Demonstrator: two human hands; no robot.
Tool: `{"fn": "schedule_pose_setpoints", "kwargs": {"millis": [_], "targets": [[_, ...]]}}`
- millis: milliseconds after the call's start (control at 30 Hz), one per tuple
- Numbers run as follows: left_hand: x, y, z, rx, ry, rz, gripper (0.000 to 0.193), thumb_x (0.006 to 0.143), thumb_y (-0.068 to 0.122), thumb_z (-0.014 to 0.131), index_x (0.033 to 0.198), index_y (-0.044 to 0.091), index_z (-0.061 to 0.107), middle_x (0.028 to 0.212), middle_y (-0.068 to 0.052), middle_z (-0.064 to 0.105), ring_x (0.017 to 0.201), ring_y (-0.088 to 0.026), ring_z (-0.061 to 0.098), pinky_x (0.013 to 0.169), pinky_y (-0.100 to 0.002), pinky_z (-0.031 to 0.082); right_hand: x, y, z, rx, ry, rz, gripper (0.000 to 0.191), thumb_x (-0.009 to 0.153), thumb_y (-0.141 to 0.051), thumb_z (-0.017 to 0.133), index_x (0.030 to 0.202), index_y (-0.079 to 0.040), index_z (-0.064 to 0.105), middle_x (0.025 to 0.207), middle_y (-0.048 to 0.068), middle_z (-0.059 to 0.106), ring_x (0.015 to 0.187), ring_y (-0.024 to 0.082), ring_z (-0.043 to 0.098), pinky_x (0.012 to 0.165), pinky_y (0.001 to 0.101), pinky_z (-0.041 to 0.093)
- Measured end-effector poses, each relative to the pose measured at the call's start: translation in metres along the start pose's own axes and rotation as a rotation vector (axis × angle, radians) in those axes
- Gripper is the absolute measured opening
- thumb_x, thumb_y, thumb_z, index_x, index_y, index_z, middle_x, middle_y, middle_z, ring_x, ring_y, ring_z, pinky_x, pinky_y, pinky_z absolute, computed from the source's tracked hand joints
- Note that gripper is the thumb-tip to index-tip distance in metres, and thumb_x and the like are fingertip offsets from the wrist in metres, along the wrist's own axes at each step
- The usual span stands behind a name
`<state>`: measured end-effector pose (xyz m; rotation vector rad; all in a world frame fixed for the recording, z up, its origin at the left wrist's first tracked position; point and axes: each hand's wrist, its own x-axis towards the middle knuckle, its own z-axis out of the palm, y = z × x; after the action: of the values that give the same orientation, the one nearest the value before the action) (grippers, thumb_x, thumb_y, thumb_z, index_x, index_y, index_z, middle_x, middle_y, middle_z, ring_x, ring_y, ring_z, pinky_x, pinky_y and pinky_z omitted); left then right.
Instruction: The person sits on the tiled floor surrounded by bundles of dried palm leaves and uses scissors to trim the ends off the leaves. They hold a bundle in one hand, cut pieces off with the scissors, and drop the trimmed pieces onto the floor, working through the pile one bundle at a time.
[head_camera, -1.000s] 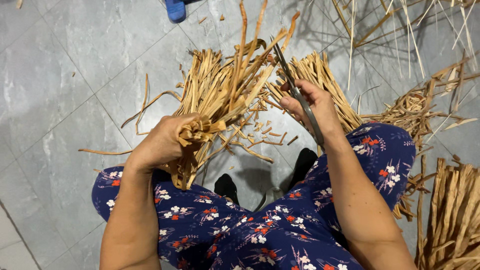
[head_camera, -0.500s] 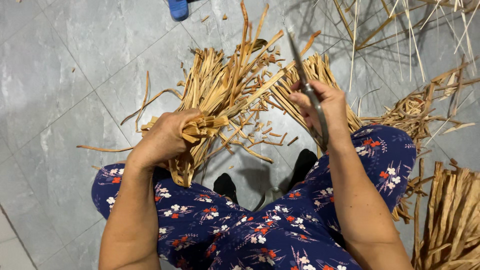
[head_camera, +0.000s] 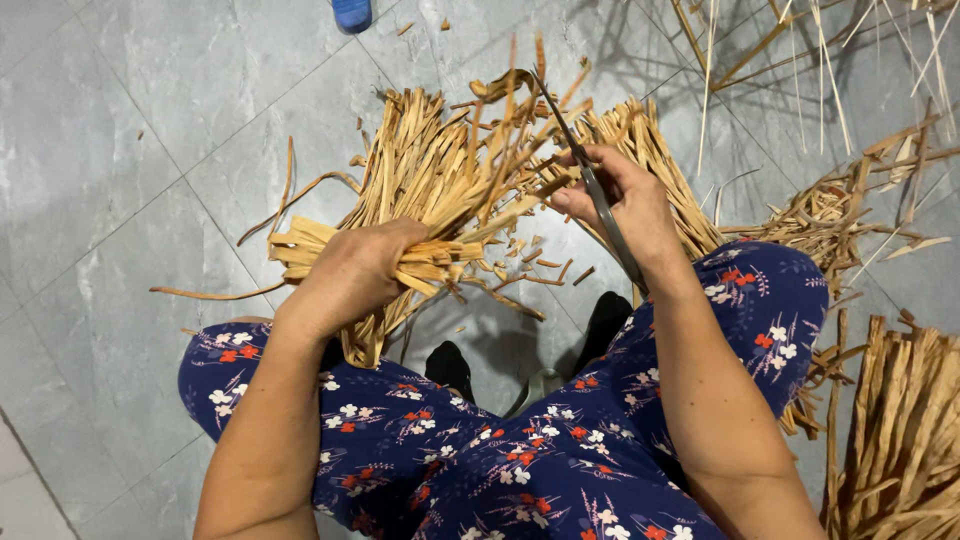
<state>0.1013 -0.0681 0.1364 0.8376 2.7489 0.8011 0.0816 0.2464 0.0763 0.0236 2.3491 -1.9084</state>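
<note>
Left hand: our left hand (head_camera: 352, 275) is closed tight around a bundle of tan dried strips (head_camera: 430, 195), gripping it near the cut ends, which stick out past the knuckles toward the left.
Bundle: the strips fan upward and to the right from our fist, spreading over the grey tiled floor (head_camera: 120, 150) in front of our knees; some tips curl at the top.
Right hand: our right hand (head_camera: 618, 200) is wrapped around a long dark blade (head_camera: 590, 175), fingers curled shut on its middle, the thin point reaching up into the fanned strips and the lower end running back along the wrist.
Contact: the blade crosses the upper right part of the bundle; whether its edge is cutting into a strip we cannot tell.
Lap: we sit low in a dark blue floral garment (head_camera: 520, 450), knees apart, both forearms reaching out over it.
Floor scraps: short offcuts (head_camera: 545, 265) lie scattered on the tiles between the two hands.
Second heap: another heap of strips (head_camera: 655, 165) lies on the floor behind our right hand.
Right edge: more loose stalks (head_camera: 905, 420) pile up along the floor's right edge.
Top edge: a blue object (head_camera: 352, 12) shows at the floor's far edge.
</note>
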Motion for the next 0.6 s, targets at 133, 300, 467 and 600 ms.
{"fn": "schedule_pose_setpoints", "kwargs": {"millis": [133, 300, 467, 600], "targets": [[0.003, 0.002, 0.004, 0.032, 0.004, 0.032, 0.027, 0.079, 0.008, 0.071, 0.105, 0.008, 0.067, 0.101, -0.011, 0.070, 0.093, -0.037, 0.068, 0.073, -0.047, 0.054, 0.003, -0.002, 0.001, -0.010, 0.043, 0.026, 0.043, 0.081, -0.019, 0.088, 0.118, -0.006, 0.072, 0.084, -0.005, 0.072, 0.075, 0.004, 0.063, 0.068, 0.0203, 0.050], [0.004, -0.001, 0.002, 0.078, 0.001, -0.052, 0.027, 0.080, 0.007, 0.071, 0.107, 0.010, 0.068, 0.101, -0.011, 0.070, 0.093, -0.037, 0.068, 0.073, -0.048, 0.053, 0.000, -0.002, 0.000, 0.154, 0.097, 0.174, 0.039, 0.079, -0.015, 0.089, 0.114, -0.003, 0.075, 0.069, -0.002, 0.057, 0.054, 0.008, 0.044, 0.048, 0.0235, 0.031], [0.004, -0.007, 0.002, 0.145, 0.063, -0.067, 0.028, 0.080, 0.006, 0.071, 0.108, 0.009, 0.067, 0.102, -0.012, 0.070, 0.092, -0.039, 0.067, 0.071, -0.051, 0.051, -0.011, -0.007, -0.006, 0.026, -0.026, 0.076, 0.043, 0.077, -0.021, 0.089, 0.115, -0.007, 0.073, 0.077, -0.007, 0.061, 0.066, 0.003, 0.052, 0.058, 0.0207, 0.041], [0.002, -0.012, 0.004, 0.188, 0.077, -0.080, 0.025, 0.081, 0.005, 0.069, 0.105, 0.008, 0.065, 0.100, -0.014, 0.069, 0.090, -0.040, 0.067, 0.072, -0.051, 0.051, -0.016, -0.012, -0.003, -0.191, -0.118, 0.171, 0.044, 0.077, -0.029, 0.089, 0.113, -0.009, 0.074, 0.074, -0.005, 0.063, 0.069, 0.005, 0.055, 0.061, 0.0236, 0.045]]}}
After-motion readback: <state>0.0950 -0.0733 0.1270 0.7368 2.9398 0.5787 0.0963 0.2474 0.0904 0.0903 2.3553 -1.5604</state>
